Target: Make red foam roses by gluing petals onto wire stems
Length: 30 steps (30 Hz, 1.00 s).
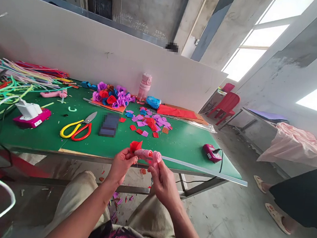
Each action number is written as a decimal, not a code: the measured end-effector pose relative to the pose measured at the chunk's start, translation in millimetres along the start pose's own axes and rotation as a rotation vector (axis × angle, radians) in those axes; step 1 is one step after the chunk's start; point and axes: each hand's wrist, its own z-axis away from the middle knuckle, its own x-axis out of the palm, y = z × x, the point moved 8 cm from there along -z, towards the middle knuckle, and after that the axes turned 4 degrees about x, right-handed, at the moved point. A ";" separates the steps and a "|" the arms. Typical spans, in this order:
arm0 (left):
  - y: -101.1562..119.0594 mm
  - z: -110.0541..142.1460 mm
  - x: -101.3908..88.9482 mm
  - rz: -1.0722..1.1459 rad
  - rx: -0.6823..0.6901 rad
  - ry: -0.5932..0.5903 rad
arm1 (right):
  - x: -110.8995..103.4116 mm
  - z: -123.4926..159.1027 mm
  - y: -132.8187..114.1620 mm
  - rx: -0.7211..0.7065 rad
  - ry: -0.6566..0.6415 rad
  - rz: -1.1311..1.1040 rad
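My left hand [121, 165] pinches a small red paper flower [135, 146] at the table's front edge. My right hand [165, 183] is wrapped round the handle of a pink glue gun [144, 154], its nozzle end at the flower. From the gun's back a long clear glue stick [204, 168] runs out to the right. Whether the nozzle touches the paper I cannot tell. Loose purple, red and blue paper petals [152, 122] lie beyond my hands. Further back is a heap of purple, red and blue paper flowers [111, 96].
Scissors [79, 127] and a dark pixelated slab [109, 125] lie left on the green table [185, 137]. A power strip [34, 118] and coloured sticks [23, 75] are further left. A pink bottle [145, 87] stands behind. A second power block [212, 153] and a person's legs [284, 221] are right.
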 end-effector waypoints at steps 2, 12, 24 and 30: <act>0.5 0.0 0.4 -0.001 -0.002 -0.002 | 0.5 0.1 0.3 0.009 -0.003 0.000; -5.3 -2.2 -2.8 -0.011 -0.004 -0.031 | 1.8 -1.9 18.9 0.194 -0.043 -0.379; -12.0 1.4 0.2 0.176 -0.097 -0.047 | 22.0 4.6 48.6 0.474 -0.156 -0.969; -18.1 2.6 -0.9 0.232 -0.144 -0.049 | 21.7 5.4 59.6 0.497 -0.093 -1.105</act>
